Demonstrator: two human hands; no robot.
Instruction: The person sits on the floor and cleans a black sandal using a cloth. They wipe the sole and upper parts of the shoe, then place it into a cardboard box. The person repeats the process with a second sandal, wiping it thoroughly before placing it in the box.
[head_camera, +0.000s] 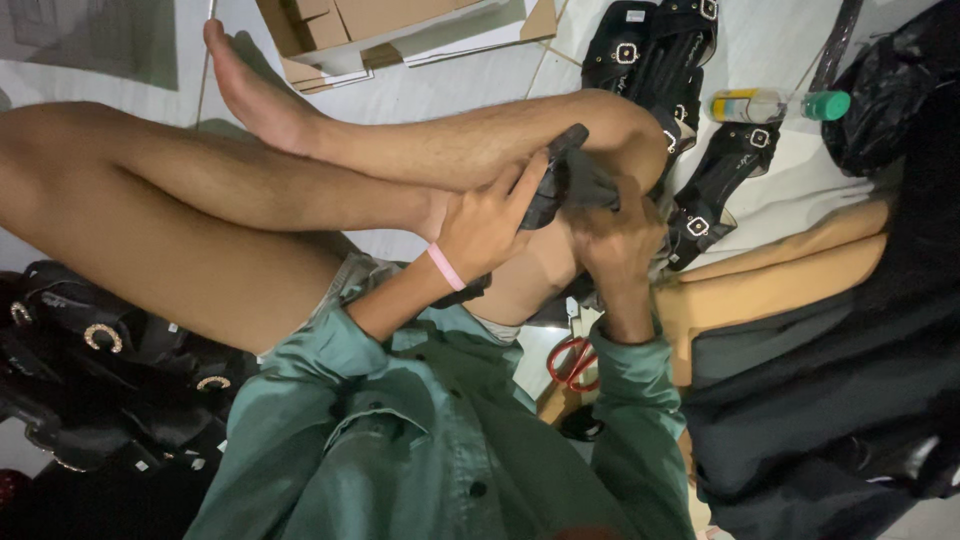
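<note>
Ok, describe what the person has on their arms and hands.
Both arms wear the long sleeves of a green button-up shirt, pushed up the forearms. The left hand has a pink band around its wrist. The right hand is bare, with no glove, ring or watch visible. Dark buttons run down the shirt front.

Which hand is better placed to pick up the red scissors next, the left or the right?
Probably the right hand. It grips the black sandal piece almost directly above the red scissors. The left hand, with the pink wristband, sits farther away and supports the piece.
</note>
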